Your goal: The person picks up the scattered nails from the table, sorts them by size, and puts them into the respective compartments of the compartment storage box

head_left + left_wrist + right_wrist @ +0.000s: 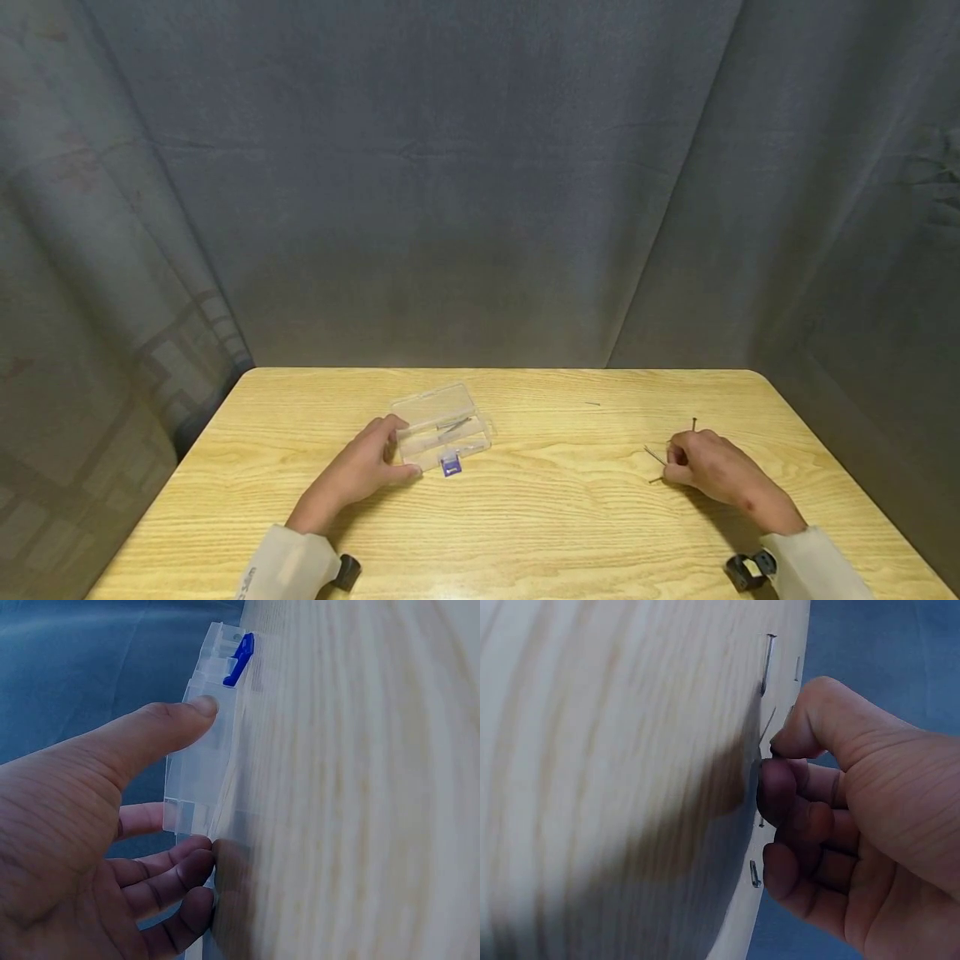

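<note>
On the left, an open clear plastic box point(408, 454) lies on the table, its lid point(431, 406) laid back away from me. My left hand point(372, 457) grips the box's left end, thumb on the near side point(199, 712), fingers around the far side. Several thin nails point(453, 429) lie inside. A small blue piece point(451, 465) with white print sits on the near edge. At the right, my right hand point(705, 465) is down at the tabletop among loose nails point(768, 666), thumb and forefinger curled close together. I cannot tell whether a nail is between them.
The light wood table point(525, 517) has rounded far corners. One more thin nail point(592, 404) lies alone toward the back, between the hands. Another nail point(694, 423) shows just beyond the right hand. Grey curtains point(450, 183) hang behind the table and at both sides.
</note>
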`<control>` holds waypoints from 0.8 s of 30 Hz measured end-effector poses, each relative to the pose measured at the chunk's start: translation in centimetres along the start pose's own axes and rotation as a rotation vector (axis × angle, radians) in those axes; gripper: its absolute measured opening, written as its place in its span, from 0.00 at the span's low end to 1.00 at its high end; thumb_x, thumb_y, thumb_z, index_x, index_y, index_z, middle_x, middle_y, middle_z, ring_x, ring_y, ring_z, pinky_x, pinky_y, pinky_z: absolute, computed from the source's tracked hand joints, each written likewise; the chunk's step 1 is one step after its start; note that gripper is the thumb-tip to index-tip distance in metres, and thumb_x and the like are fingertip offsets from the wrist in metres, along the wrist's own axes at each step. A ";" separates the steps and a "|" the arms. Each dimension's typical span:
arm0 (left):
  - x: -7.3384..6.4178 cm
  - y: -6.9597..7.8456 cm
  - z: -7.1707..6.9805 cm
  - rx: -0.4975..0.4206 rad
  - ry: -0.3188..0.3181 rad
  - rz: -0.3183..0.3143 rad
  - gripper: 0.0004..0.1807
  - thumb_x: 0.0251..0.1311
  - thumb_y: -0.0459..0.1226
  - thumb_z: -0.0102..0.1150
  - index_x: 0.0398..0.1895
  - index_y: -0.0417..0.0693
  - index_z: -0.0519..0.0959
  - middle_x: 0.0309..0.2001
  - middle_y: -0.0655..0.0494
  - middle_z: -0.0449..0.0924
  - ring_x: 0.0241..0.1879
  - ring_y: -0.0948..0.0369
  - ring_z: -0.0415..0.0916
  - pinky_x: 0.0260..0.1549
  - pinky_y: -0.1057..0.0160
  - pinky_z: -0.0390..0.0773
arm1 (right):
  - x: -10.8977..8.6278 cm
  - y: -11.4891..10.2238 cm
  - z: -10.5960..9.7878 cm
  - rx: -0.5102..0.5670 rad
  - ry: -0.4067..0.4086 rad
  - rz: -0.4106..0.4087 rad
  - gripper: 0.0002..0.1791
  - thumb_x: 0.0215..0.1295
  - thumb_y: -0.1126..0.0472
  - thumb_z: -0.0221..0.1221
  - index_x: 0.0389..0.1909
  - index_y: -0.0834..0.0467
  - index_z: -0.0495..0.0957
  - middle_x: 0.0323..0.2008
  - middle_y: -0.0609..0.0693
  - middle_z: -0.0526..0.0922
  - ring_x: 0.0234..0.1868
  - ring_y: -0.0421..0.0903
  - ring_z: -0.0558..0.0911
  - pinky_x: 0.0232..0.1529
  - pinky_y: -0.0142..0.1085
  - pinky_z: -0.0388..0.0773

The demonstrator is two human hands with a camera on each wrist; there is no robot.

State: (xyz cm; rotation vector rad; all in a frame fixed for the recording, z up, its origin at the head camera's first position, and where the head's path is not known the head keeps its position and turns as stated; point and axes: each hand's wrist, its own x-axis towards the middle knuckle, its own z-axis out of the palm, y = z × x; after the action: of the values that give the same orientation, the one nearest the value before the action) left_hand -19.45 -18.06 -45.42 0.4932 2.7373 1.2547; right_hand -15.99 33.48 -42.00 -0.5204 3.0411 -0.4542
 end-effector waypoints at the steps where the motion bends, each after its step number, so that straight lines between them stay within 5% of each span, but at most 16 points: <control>1: 0.0 0.0 0.0 0.001 -0.001 0.000 0.30 0.53 0.43 0.80 0.56 0.44 0.76 0.41 0.52 0.71 0.36 0.57 0.67 0.36 0.55 0.71 | 0.1 -0.1 0.0 0.000 0.002 0.002 0.11 0.58 0.66 0.64 0.23 0.49 0.74 0.19 0.37 0.69 0.20 0.35 0.65 0.25 0.33 0.64; 9: 0.0 0.1 -0.1 0.005 -0.005 -0.003 0.30 0.54 0.43 0.80 0.56 0.44 0.75 0.40 0.52 0.71 0.36 0.57 0.68 0.36 0.55 0.71 | 0.5 -0.7 -0.2 0.014 0.015 -0.038 0.12 0.60 0.64 0.66 0.24 0.49 0.73 0.20 0.36 0.70 0.21 0.34 0.65 0.25 0.34 0.65; 12: 0.0 0.1 -0.1 0.002 -0.006 -0.005 0.31 0.53 0.43 0.80 0.56 0.44 0.75 0.41 0.53 0.71 0.37 0.57 0.68 0.36 0.55 0.71 | 0.8 -1.0 -0.3 0.016 0.030 -0.063 0.13 0.60 0.63 0.69 0.25 0.48 0.74 0.20 0.35 0.70 0.21 0.33 0.66 0.40 0.44 0.78; 16: -0.1 0.1 -0.1 -0.006 -0.005 -0.005 0.31 0.53 0.43 0.80 0.56 0.44 0.76 0.42 0.52 0.72 0.37 0.56 0.68 0.37 0.55 0.71 | 1.2 -1.6 -0.2 0.017 0.054 -0.094 0.13 0.59 0.64 0.68 0.25 0.48 0.74 0.20 0.34 0.70 0.21 0.32 0.66 0.52 0.60 0.73; 21: -0.1 0.2 -0.1 -0.003 -0.006 -0.005 0.31 0.53 0.43 0.80 0.56 0.44 0.75 0.41 0.52 0.71 0.37 0.57 0.68 0.37 0.55 0.71 | 1.8 -2.3 -0.1 0.031 0.065 -0.115 0.12 0.58 0.67 0.64 0.25 0.48 0.74 0.20 0.34 0.70 0.21 0.32 0.66 0.32 0.36 0.68; 24: -0.1 0.2 -0.1 0.004 -0.002 -0.008 0.31 0.53 0.43 0.80 0.56 0.44 0.75 0.40 0.52 0.71 0.36 0.57 0.68 0.36 0.55 0.71 | 2.3 -2.7 0.0 0.046 0.070 -0.129 0.12 0.59 0.68 0.63 0.26 0.48 0.74 0.20 0.35 0.70 0.21 0.32 0.66 0.26 0.31 0.65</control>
State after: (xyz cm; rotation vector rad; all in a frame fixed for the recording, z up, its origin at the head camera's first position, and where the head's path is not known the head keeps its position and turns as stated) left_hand -19.36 -18.04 -45.21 0.4832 2.7380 1.2473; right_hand -17.26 30.24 -41.17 -0.7168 3.0661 -0.5569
